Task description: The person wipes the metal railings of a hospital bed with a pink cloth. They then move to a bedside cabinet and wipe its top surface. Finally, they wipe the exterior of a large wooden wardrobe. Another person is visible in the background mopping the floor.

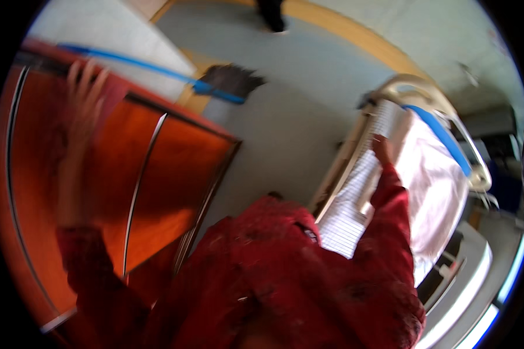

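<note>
My left hand (86,94) reaches up across the front of an orange-brown wooden cabinet (174,170). Its fingers are spread at the cabinet's reddish top edge, and I see nothing held in them. On the other side, my right hand (380,149) is over a hospital-type bed, near a checked sheet (343,222) and a pale pink cloth (428,187). Blur hides whether its fingers grip anything. A broom with a blue handle (144,65) and dark bristles (232,80) lies beyond the cabinet's top edge.
The beige end panel (412,83) of the bed rises at the far right, with a blue strip (441,135) beside it. Grey floor (284,131) runs between cabinet and bed. A person's dark-clothed leg (270,15) is at the top. A pale wall (428,26) bounds the room.
</note>
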`<action>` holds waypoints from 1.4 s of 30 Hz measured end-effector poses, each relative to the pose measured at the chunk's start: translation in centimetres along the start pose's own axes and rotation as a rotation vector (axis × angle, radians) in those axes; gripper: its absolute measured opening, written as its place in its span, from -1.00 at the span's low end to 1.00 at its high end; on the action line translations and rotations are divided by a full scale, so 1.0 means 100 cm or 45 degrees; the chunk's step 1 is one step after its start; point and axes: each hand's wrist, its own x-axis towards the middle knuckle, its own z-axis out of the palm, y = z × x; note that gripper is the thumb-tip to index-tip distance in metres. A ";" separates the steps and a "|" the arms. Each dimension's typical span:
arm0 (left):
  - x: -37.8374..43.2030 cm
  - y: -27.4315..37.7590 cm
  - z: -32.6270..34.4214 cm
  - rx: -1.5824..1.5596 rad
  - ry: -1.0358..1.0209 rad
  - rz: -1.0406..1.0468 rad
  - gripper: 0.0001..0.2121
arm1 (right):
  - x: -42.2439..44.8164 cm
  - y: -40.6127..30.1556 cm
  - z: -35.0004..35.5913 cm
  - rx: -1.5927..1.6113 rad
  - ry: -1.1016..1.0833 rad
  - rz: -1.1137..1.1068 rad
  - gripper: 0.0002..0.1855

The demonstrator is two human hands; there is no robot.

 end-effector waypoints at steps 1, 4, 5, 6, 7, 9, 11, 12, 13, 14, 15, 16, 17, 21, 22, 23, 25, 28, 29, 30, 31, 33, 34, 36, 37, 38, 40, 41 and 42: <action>0.010 0.005 -0.006 0.051 0.001 0.025 -0.40 | 0.010 0.049 0.003 -0.246 -0.097 -0.329 -0.73; 0.018 0.014 0.006 -0.066 -0.020 0.116 -0.43 | -0.028 0.088 0.036 -0.698 -0.358 -0.110 -0.48; 0.010 0.012 0.014 -0.074 -0.030 0.133 -0.49 | -0.041 0.078 0.049 -0.628 -0.560 0.048 -0.21; 0.007 0.019 0.010 0.033 -0.119 0.154 -0.54 | -0.058 0.066 0.064 -0.689 -0.491 0.164 -0.05; 0.010 0.027 0.013 0.119 -0.188 0.186 -0.59 | -0.077 0.057 0.075 -0.748 -0.413 0.297 0.13; 0.010 0.041 0.022 0.183 -0.340 0.264 -0.65 | -0.072 0.091 0.080 -0.589 -0.361 0.187 0.12; -0.001 0.053 0.049 0.248 -0.462 0.306 -0.67 | -0.066 0.080 0.077 -0.591 -0.441 0.208 0.13; -0.015 0.057 0.070 0.290 -0.534 0.303 -0.65 | -0.059 0.083 0.079 -0.595 -0.486 0.185 0.13; -0.008 0.069 0.075 0.300 -0.565 0.387 -0.66 | -0.060 0.074 0.074 -0.604 -0.515 0.194 0.14; -0.001 0.080 0.079 0.313 -0.594 0.471 -0.67 | -0.060 0.061 0.071 -0.559 -0.531 0.285 0.14; 0.001 0.087 0.084 0.300 -0.612 0.491 -0.69 | -0.059 0.050 0.068 -0.545 -0.550 0.319 0.14; -0.001 0.094 0.094 0.289 -0.629 0.511 -0.70 | -0.059 0.040 0.065 -0.553 -0.572 0.366 0.14; -0.003 0.101 0.104 0.278 -0.646 0.530 -0.72 | -0.058 0.034 0.064 -0.559 -0.594 0.413 0.14; 0.003 0.123 0.134 0.286 -0.618 0.748 -0.79 | -0.054 0.035 0.066 -0.545 -0.616 0.461 0.19; -0.001 0.128 0.143 0.236 -0.607 0.790 -0.81 | -0.057 0.007 0.061 -0.553 -0.634 0.535 0.20; -0.005 0.133 0.155 0.278 -0.637 0.810 -0.81 | -0.057 0.008 0.062 -0.575 -0.641 0.552 0.21; -0.011 0.146 0.185 0.362 -0.685 0.845 -0.81 | -0.054 0.010 0.065 -0.623 -0.645 0.588 0.22; -0.032 0.164 0.233 -0.003 -0.850 0.753 -0.81 | -0.049 0.041 0.071 -0.687 -0.730 0.564 0.19; -0.048 0.171 0.242 -0.041 -0.925 0.763 -0.81 | -0.046 0.042 0.072 -0.670 -0.741 0.573 0.20; -0.055 0.180 0.263 -0.076 -0.964 0.824 -0.81 | -0.050 0.058 0.070 -0.617 -0.726 0.528 0.21; -0.069 0.188 0.276 -0.112 -1.006 0.862 -0.80 | -0.050 0.056 0.069 -0.647 -0.741 0.558 0.22; -0.102 0.205 0.288 -0.167 -1.111 0.912 -0.80 | -0.045 0.036 0.071 -0.719 -0.792 0.589 0.22; -0.110 0.212 0.295 -0.176 -1.151 0.948 -0.80 | -0.047 0.035 0.072 -0.685 -0.748 0.573 0.21; -0.111 0.228 0.320 -0.209 -1.174 1.029 -0.80 | -0.062 0.044 0.065 -0.603 -0.717 0.556 0.18; -0.111 0.235 0.328 -0.218 -1.189 1.048 -0.80 | -0.066 0.056 0.066 -0.577 -0.699 0.502 0.17; -0.112 0.241 0.333 -0.226 -1.213 1.050 -0.80 | -0.069 0.065 0.067 -0.570 -0.660 0.444 0.16; -0.104 0.252 0.345 -0.221 -1.233 1.054 -0.80 | -0.071 0.060 0.068 -0.513 -0.627 0.494 0.16; -0.098 0.258 0.350 -0.208 -1.233 1.054 -0.80 | -0.070 0.050 0.066 -0.497 -0.616 0.551 0.15; -0.089 0.263 0.357 -0.187 -1.232 1.050 -0.80 | -0.068 0.049 0.064 -0.515 -0.630 0.525 0.16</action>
